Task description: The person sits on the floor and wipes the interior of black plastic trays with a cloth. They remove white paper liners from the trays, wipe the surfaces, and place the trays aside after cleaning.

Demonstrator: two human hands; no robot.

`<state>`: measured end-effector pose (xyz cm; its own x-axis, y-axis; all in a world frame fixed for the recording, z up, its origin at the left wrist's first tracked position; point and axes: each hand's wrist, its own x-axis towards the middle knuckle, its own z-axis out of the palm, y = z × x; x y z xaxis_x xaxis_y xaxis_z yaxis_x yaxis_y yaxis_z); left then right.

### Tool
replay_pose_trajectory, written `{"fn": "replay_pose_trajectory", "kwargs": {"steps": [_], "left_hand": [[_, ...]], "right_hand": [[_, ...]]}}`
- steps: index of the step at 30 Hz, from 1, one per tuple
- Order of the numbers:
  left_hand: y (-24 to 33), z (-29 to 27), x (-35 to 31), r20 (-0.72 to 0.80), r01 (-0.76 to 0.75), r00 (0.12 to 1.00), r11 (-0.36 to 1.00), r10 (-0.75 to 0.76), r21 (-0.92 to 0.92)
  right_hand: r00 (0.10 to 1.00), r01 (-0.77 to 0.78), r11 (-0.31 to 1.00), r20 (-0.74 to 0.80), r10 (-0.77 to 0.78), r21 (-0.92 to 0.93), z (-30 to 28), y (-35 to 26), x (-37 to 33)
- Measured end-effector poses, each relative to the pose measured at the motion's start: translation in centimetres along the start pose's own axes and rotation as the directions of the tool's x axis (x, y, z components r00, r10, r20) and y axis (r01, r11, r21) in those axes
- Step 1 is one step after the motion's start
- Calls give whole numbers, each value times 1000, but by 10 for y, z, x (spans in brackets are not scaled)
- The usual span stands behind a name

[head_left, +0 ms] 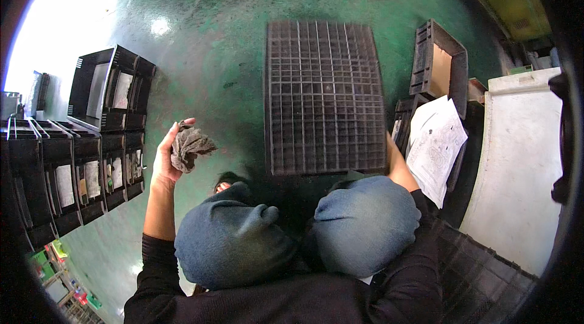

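My left hand (166, 155) is closed around a crumpled grey-brown rag (191, 146), held out over the floor left of my knees. Straight ahead is a large black plastic tray divided by a grid (325, 96), its near edge close to my knees. The grid's cells look bare, and its far right corner is slightly blurred. At the near right corner of the tray, my right hand (392, 146) grips its side; the fingers are hidden behind the edge.
Stacked black crates (91, 172) with paper labels stand at the left. On the right are another black crate (421, 62) with cardboard inside, loose white printed sheets (435, 147) and a white panel (517, 153). The floor (207, 50) is green and scuffed.
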<state>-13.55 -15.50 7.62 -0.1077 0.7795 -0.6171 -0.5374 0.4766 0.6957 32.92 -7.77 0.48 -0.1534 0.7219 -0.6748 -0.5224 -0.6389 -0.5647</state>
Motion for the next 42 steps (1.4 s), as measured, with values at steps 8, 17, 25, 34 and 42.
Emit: {"fn": "replay_pose_trajectory", "kwargs": {"steps": [8, 17, 25, 34, 42], "left_hand": [[-3, 1, -4, 76, -65, 995, 995, 59, 77], [19, 30, 1, 148, -69, 988, 985, 46, 155], [92, 34, 5, 59, -252, 961, 764, 271, 594], [178, 67, -44, 218, -549, 828, 669, 516, 501], [185, 71, -48, 113, -518, 828, 672, 549, 530]], "right_hand": [[989, 147, 986, -12, -149, -77, -5, 27, -24], [971, 232, 959, -14, -238, -163, -10, 29, -40], [936, 339, 901, -3, -353, -271, -5, 17, -59], [883, 437, 832, -13, -469, -341, -5, 13, -66], [892, 428, 829, 19, -452, -358, -1, 24, -57]]}}
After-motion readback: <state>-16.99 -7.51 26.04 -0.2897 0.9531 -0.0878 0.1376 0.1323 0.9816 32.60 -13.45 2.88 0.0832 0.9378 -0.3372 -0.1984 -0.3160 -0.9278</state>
